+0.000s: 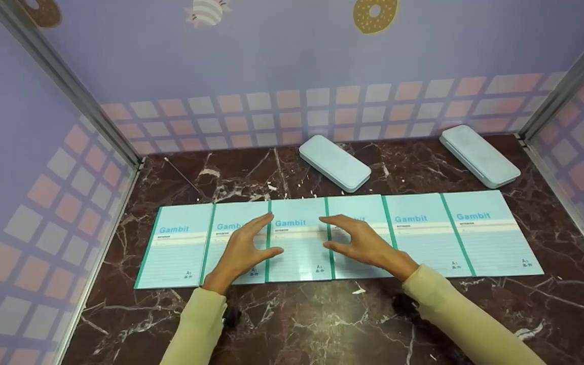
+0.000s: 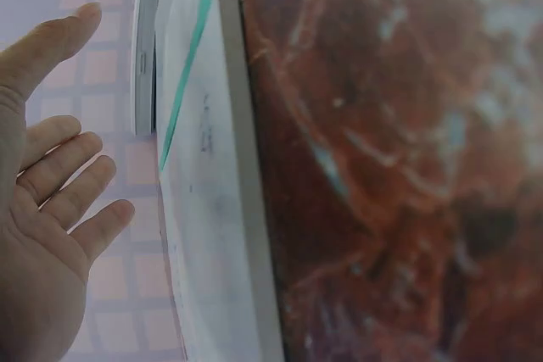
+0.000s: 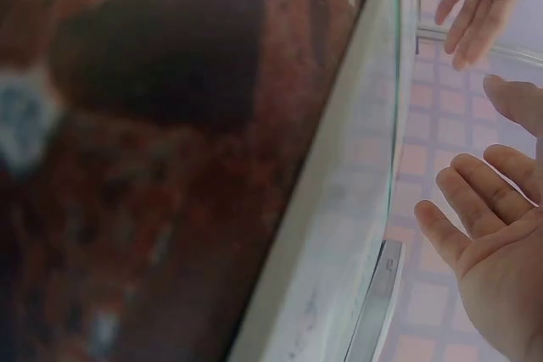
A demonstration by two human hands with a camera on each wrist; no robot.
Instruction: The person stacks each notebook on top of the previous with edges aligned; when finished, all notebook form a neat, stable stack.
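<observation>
Several pale blue "Gambit" notebooks with green spines lie side by side in a row; one is the middle-left notebook [image 1: 297,261]. My left hand [image 1: 244,248] is over the second notebook [image 1: 183,253] and its neighbour, palm turned inward, thumb and fingers spread and holding nothing. Facing it, my right hand [image 1: 365,243] is over the fourth notebook [image 1: 358,203], fingers apart with nothing between them. In the left wrist view, the left hand [image 2: 42,218] appears above the notebook surface [image 2: 212,209], not touching it. The right wrist view likewise shows the right hand [image 3: 501,269] raised off the notebooks.
Behind the row lie two pale metal-like cases, a middle case [image 1: 335,163] and a right case [image 1: 479,156]. A thin dark stick [image 1: 183,176] lies at the back left. White scraps dot the marbled table [image 1: 292,329]. Patterned walls [image 1: 292,61] enclose the back and sides.
</observation>
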